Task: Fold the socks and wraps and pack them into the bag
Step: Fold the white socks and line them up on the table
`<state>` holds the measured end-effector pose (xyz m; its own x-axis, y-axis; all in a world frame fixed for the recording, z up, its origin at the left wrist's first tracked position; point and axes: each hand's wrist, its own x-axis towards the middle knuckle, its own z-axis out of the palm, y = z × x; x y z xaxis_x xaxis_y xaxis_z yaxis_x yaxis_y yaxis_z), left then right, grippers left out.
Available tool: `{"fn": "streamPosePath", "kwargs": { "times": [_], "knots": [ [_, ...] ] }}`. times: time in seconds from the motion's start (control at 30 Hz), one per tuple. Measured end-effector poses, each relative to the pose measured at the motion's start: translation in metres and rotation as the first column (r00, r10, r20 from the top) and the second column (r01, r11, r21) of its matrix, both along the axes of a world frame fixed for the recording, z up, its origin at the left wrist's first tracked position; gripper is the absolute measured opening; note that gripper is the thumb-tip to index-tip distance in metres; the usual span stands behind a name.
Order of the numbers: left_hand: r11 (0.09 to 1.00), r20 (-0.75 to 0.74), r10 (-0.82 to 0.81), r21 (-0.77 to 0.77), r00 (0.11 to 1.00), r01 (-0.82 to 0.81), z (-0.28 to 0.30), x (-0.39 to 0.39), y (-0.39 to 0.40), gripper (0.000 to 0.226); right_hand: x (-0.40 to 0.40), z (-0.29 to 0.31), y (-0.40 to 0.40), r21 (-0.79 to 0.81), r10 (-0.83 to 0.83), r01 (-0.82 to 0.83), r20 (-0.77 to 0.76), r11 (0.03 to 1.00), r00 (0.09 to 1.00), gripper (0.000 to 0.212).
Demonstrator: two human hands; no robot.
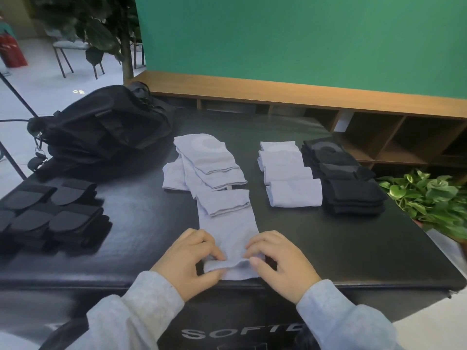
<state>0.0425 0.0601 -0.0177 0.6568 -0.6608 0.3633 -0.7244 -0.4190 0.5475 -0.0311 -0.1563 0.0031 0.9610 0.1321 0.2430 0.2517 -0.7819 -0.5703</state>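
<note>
- Our left hand (187, 261) and right hand (280, 261) each pinch the near end of a pale blue sock (228, 231), lying flat on the bench (353, 248).
- Black bag (101, 127) sits far left.

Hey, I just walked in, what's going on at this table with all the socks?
A person is folding socks. Both hands, left hand and right hand, pinch the near end of a light grey sock laid flat on the black table. More unfolded grey socks lie beyond it. Folded grey socks and folded black socks sit in rows to the right, black wraps on the left. The black bag lies at the back left.
</note>
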Motion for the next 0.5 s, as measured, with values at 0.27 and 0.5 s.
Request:
{"fn": "streamPosePath", "kwargs": {
  "times": [0.27,0.5],
  "knots": [
    [0.997,-0.113,0.067,-0.026,0.991,-0.07,0.003,0.004,0.002,0.046,-0.001,0.001,0.002,-0.122,-0.015,0.014,-0.013,0.992,1.0,0.026],
    [0.993,-0.257,0.112,-0.001,0.96,-0.116,0.014,0.002,0.0,0.052,0.008,0.009,0.007,0.04,-0.169,0.174,-0.1,0.984,0.98,0.031]
  ]
}}
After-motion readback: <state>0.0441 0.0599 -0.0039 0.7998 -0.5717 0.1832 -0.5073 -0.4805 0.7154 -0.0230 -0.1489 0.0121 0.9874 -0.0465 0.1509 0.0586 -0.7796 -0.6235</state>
